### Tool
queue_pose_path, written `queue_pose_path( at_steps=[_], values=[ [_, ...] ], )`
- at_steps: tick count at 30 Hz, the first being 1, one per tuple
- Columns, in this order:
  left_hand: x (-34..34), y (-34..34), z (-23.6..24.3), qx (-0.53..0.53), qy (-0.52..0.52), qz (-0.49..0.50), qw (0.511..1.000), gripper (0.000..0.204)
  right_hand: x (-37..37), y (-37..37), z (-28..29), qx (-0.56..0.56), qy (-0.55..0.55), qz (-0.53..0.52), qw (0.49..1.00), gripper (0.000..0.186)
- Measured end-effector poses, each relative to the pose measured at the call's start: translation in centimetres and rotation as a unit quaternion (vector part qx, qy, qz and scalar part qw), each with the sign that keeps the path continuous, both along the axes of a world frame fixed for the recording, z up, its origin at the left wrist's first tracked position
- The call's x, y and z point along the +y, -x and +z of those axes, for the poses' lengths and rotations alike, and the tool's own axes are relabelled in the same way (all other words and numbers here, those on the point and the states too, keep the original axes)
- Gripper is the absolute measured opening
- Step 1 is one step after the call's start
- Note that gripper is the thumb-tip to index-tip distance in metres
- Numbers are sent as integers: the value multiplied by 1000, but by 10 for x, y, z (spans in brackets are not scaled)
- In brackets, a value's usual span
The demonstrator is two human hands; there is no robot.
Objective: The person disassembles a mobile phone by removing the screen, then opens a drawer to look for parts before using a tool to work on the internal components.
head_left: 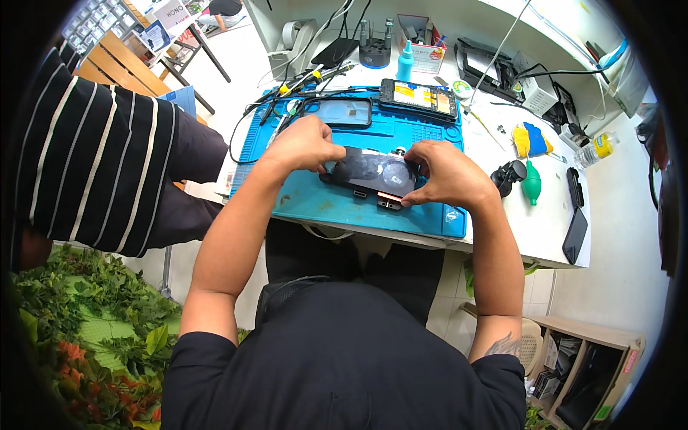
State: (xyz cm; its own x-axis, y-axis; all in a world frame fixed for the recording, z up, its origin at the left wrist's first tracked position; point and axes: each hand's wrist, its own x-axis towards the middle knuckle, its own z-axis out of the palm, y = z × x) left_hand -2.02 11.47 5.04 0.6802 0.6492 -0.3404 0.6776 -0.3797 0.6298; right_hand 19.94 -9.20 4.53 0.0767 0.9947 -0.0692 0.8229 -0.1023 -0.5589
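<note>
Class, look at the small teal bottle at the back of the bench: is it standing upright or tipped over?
Upright. The teal bottle stands on its base behind the blue mat, its nozzle pointing up.

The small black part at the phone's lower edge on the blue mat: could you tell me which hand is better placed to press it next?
Probably the right hand: its fingertips already rest by the small black part, while the left hand grips the phone's far end.
</note>
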Motion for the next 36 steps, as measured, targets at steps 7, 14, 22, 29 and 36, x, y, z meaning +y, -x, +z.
queue_pose_path(
  at_steps=[7,14,22,29,36],
  values=[
    [18,17,-9,-31,115,6,993,28,-1,1,4,3,5,2,1000,68],
    [28,29,-16,-28,141,5,990,31,-3,-4,-6,15,-30,8,999,69],
    [37,43,-28,-64,168,-22,983,39,-9,-1,-7,26,-36,-4,999,70],
    [48,57,-32,-12,-91,-26,995,47,-10,2,-7,19,-41,-3,999,68],
    [4,39,10,-95,-228,-168,954,72,-14,1,-12,12,-63,0,998,67]
  ],
)
